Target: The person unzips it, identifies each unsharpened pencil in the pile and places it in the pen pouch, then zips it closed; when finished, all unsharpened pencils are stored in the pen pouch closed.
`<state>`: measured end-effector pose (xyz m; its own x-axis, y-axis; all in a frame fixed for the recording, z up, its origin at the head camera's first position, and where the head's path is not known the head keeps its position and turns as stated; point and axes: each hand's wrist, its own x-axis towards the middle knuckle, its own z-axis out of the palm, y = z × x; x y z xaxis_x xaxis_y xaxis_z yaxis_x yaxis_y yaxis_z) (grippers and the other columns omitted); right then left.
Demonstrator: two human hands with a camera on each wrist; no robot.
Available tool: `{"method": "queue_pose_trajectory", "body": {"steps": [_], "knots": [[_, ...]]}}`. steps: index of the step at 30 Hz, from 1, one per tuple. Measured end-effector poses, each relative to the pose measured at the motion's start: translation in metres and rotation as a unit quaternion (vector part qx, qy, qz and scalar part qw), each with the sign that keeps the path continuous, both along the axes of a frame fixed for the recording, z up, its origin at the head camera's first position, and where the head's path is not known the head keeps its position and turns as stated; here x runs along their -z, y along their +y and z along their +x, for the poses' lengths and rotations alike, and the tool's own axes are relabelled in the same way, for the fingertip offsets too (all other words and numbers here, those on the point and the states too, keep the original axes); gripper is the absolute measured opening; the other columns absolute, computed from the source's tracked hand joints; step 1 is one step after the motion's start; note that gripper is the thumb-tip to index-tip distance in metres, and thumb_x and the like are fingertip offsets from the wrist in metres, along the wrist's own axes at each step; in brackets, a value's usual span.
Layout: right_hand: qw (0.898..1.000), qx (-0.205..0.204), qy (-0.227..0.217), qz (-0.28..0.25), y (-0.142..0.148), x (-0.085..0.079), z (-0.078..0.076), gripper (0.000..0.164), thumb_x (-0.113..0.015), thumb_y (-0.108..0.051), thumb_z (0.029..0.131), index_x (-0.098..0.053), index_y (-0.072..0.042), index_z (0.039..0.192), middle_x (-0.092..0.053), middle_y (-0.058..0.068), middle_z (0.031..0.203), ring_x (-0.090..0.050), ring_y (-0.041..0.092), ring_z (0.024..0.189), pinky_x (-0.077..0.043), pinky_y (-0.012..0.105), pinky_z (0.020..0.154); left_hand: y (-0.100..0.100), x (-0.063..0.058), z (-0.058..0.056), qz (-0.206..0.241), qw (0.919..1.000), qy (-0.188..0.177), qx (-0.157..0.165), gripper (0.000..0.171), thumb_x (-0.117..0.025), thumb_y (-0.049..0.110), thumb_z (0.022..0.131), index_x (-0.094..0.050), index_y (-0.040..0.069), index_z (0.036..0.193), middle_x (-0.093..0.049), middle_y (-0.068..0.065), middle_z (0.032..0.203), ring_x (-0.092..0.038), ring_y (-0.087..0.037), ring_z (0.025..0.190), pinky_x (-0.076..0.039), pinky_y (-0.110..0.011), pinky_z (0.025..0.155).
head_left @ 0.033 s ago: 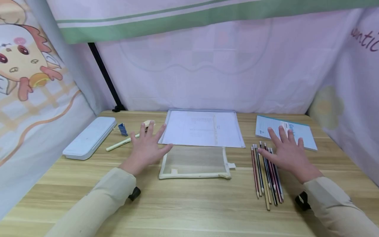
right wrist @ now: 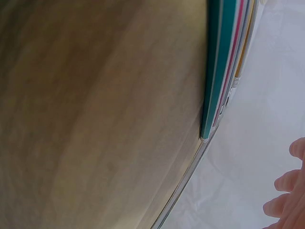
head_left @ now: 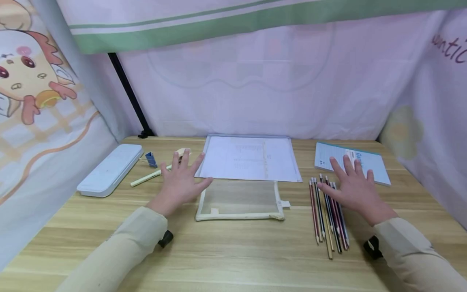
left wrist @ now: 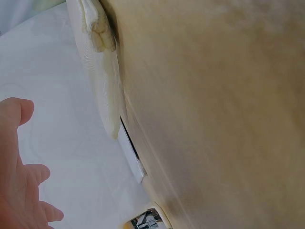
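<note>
My left hand (head_left: 178, 184) is spread with straight fingers, holding nothing, above the table just left of a white-edged mesh zip pouch (head_left: 240, 198). Beyond its fingertips lies a small cream object (head_left: 183, 151), partly hidden; the left wrist view shows metal on the cream object (left wrist: 148, 220). A pale pen (head_left: 149, 177) runs out beside that hand. My right hand (head_left: 354, 186), also spread and free of any object, hovers by a bundle of several pencils (head_left: 324, 219). Its fingertips overlap a light blue notebook (head_left: 379, 168). In the right wrist view, the pencils (right wrist: 221, 71) appear close up, apart from the fingers.
White printed sheets (head_left: 248, 158) lie at the back centre, behind the pouch. At the left are a pale blue pencil case (head_left: 111, 168) and a blue binder clip (head_left: 151, 159). Curtains (head_left: 233, 101) hang round the wooden table (head_left: 233, 255), and a black pole (head_left: 129, 93) stands at the back left.
</note>
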<state>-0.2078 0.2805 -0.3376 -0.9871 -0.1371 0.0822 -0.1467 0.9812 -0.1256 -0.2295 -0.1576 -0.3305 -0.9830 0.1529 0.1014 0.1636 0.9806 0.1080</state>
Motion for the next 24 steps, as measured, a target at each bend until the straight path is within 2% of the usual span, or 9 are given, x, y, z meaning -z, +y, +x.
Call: {"method": "queue_pose_trajectory", "body": {"steps": [10,12,15,17,21,24], "knots": [[1.000,-0.004,-0.014,-0.006,-0.004,-0.002,0.001,0.096,-0.035,-0.071,0.084,-0.001,-0.008,0.148,0.005,0.031,0.148,0.003,0.055,0.132,-0.001,0.074,0.097,0.000,0.000,0.005,0.016,0.9999,0.004,0.000,0.079,-0.040,0.067,0.084,-0.014,0.030,0.148,-0.003,-0.018,0.154,0.004,-0.044,0.138,0.004,-0.072,0.100],[1.000,-0.010,-0.020,-0.019,-0.007,-0.003,0.003,0.096,-0.037,-0.070,0.084,-0.002,-0.006,0.148,0.002,0.033,0.148,0.000,0.055,0.132,-0.004,0.073,0.098,0.003,-0.003,0.007,0.028,0.9996,0.003,0.006,0.079,-0.042,0.065,0.084,-0.014,0.029,0.148,-0.005,-0.019,0.154,0.000,-0.044,0.138,-0.001,-0.072,0.101],[0.997,-0.026,-0.044,-0.059,-0.014,-0.007,0.008,0.095,-0.042,-0.064,0.086,-0.003,-0.003,0.147,-0.003,0.034,0.147,-0.008,0.055,0.131,-0.013,0.070,0.100,0.011,-0.006,0.013,0.076,0.9964,-0.013,0.034,0.079,-0.047,0.060,0.085,-0.015,0.026,0.149,-0.010,-0.021,0.152,-0.008,-0.043,0.138,-0.010,-0.067,0.104],[0.994,-0.045,-0.053,-0.087,-0.021,-0.009,0.011,0.091,-0.046,-0.058,0.088,-0.008,0.000,0.147,-0.011,0.034,0.147,-0.017,0.053,0.130,-0.020,0.067,0.101,0.020,-0.008,0.019,0.125,0.9898,-0.035,0.059,0.079,-0.051,0.055,0.085,-0.016,0.024,0.149,-0.016,-0.019,0.152,-0.017,-0.039,0.138,-0.018,-0.061,0.106],[0.983,-0.087,-0.074,-0.143,-0.037,-0.011,0.019,0.079,-0.053,-0.046,0.090,-0.023,0.003,0.143,-0.034,0.031,0.139,-0.038,0.048,0.123,-0.037,0.058,0.096,0.046,-0.007,0.031,0.230,0.9626,-0.100,0.101,0.075,-0.060,0.045,0.084,-0.026,0.019,0.146,-0.036,-0.016,0.143,-0.038,-0.033,0.129,-0.034,-0.053,0.103],[0.969,-0.103,-0.109,-0.195,-0.050,-0.010,0.025,0.071,-0.055,-0.042,0.090,-0.030,0.000,0.141,-0.045,0.028,0.132,-0.048,0.043,0.116,-0.046,0.052,0.087,0.067,-0.004,0.039,0.272,0.9417,-0.145,0.135,0.069,-0.064,0.037,0.082,-0.035,0.015,0.141,-0.050,-0.017,0.128,-0.054,-0.029,0.111,-0.045,-0.045,0.092]]}}
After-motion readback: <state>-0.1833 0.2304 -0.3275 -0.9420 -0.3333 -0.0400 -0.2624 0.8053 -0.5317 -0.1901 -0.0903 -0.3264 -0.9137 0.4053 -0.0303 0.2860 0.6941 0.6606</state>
